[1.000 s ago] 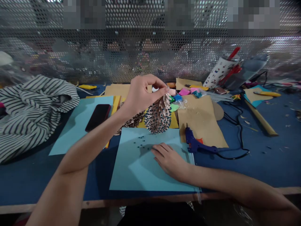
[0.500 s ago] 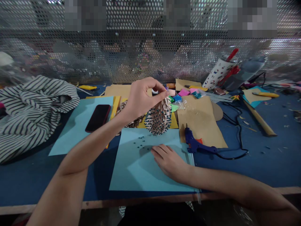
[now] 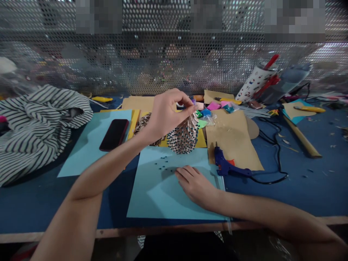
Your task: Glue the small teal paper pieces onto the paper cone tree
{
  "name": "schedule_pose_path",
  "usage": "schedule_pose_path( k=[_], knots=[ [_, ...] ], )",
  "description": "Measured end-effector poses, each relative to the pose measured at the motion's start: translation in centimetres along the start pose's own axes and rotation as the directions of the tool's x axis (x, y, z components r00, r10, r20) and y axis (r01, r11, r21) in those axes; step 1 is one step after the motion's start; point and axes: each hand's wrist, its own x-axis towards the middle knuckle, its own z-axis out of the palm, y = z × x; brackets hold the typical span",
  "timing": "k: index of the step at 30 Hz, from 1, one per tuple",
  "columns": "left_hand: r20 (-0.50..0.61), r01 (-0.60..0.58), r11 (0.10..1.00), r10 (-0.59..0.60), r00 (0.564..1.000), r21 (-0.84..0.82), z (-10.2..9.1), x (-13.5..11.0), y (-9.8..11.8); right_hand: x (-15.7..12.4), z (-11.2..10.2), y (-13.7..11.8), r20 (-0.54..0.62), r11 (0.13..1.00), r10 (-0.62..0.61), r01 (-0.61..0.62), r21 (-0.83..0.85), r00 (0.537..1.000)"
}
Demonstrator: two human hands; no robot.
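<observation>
My left hand (image 3: pixel 171 112) pinches the top of a pine-cone-shaped ornament (image 3: pixel 182 139) between thumb and fingertips. Pale pointed scales cover the ornament, many with dark teal beads at their tips. It hangs upright just over the far edge of a light blue sheet (image 3: pixel 152 203). On that sheet lies my right hand (image 3: pixel 194 185), palm down, its fingers bent and close together. Its fingertips meet the paper beside several small dark beads (image 3: pixel 163 162); whatever may be under them is hidden. Behind my left wrist sits a second brown, scaly piece (image 3: pixel 144 123), partly covered.
A blue glue gun (image 3: pixel 225 166) lies right of the sheet, its black cord trailing right. A phone (image 3: pixel 114 135) and striped cloth (image 3: pixel 40 134) are at left. Behind are brown paper (image 3: pixel 233 137), colourful packets (image 3: pixel 214 105), a tilted white tumbler (image 3: pixel 255 84) and a perforated metal screen (image 3: pixel 163 69).
The camera view has shifted slightly. Both hands and the ornament stay nearly where they were.
</observation>
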Motion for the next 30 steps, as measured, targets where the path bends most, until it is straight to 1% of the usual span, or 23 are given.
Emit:
schedule_pose_path(
  k=[4,6,8,9,11,12,13,14,15,16,17,18,19,20,22,23,25,27,30],
  knots=[
    [0.021,0.014,1.000,-0.014,1.000,-0.002,0.3,0.0,-0.4,0.0,-0.3,-0.1,0.037,1.000,-0.013,0.012,0.011,0.999],
    [0.046,0.020,1.000,-0.020,0.999,0.003,0.2,0.0,-0.5,0.1,-0.9,-0.2,0.067,0.999,-0.019,0.016,0.040,0.998],
    [0.040,0.005,1.000,-0.006,0.999,0.023,-0.1,-0.1,-0.3,0.0,-1.7,0.0,0.091,0.998,-0.003,-0.003,0.062,0.996],
    [0.011,-0.010,0.999,0.010,1.000,0.050,-0.3,-0.4,-0.1,-0.2,-2.2,0.2,0.097,0.998,0.020,-0.026,0.061,0.995],
    [-0.091,-0.059,0.989,0.072,0.993,0.133,-0.5,-1.4,0.6,-0.7,-3.5,0.9,0.108,0.994,0.101,-0.104,0.024,0.989],
    [-0.140,-0.101,0.979,0.127,0.982,0.179,-0.3,-2.2,1.0,-1.1,-4.2,1.4,0.123,0.989,0.151,-0.151,-0.007,0.981],
    [-0.158,-0.168,0.963,0.203,0.966,0.212,0.0,-3.1,1.3,-1.6,-4.9,2.0,0.136,0.977,0.212,-0.207,-0.050,0.968],
    [-0.125,-0.289,0.935,0.318,0.940,0.207,0.5,-4.3,1.6,-2.1,-5.6,2.7,0.152,0.955,0.290,-0.276,-0.107,0.945],
    [-0.030,-0.430,0.887,0.441,0.897,0.165,1.2,-5.5,1.8,-2.7,-6.3,3.4,0.152,0.928,0.358,-0.333,-0.168,0.921],
    [0.162,-0.517,0.848,0.497,0.852,0.115,2.1,-6.7,1.9,-3.2,-6.9,4.0,0.139,0.885,0.443,-0.407,-0.226,0.886],
    [0.341,-0.551,0.832,0.500,0.796,0.066,3.1,-7.9,1.9,-3.8,-7.5,4.6,0.127,0.845,0.508,-0.464,-0.267,0.852],
    [0.466,-0.566,0.824,0.493,0.735,0.021,4.1,-9.0,1.9,-4.3,-7.9,5.2,0.119,0.815,0.548,-0.497,-0.299,0.828],
    [0.540,-0.588,0.809,0.504,0.674,-0.022,5.1,-9.9,1.8,-4.7,-8.2,5.7,0.119,0.793,0.575,-0.516,-0.325,0.810],
    [0.586,-0.601,0.797,0.513,0.627,-0.056,6.0,-10.6,1.6,-5.1,-8.3,6.1,0.124,0.779,0.591,-0.524,-0.344,0.797],
    [0.655,-0.610,0.787,0.506,0.561,-0.086,7.5,-11.3,1.4,-5.8,-8.1,6.6,0.147,0.771,0.601,-0.521,-0.365,0.786],
    [0.680,-0.609,0.788,0.496,0.540,-0.091,8.0,-11.5,1.3,-6.1,-7.8,6.8,0.161,0.774,0.600,-0.519,-0.362,0.783],
    [0.720,-0.602,0.794,0.468,0.512,-0.088,8.7,-11.5,1.2,-6.7,-7.0,7.1,0.187,0.792,0.590,-0.519,-0.323,0.785],
    [0.735,-0.600,0.797,0.447,0.510,-0.068,9.1,-11.5,1.2,-7.3,-6.2,7.3,0.195,0.814,0.571,-0.520,-0.257,0.797],
    [0.720,-0.604,0.796,0.448,0.530,-0.050,9.6,-11.7,1.2,-8.1,-5.4,7.5,0.158,0.836,0.547,-0.530,-0.140,0.822]
  ],
)
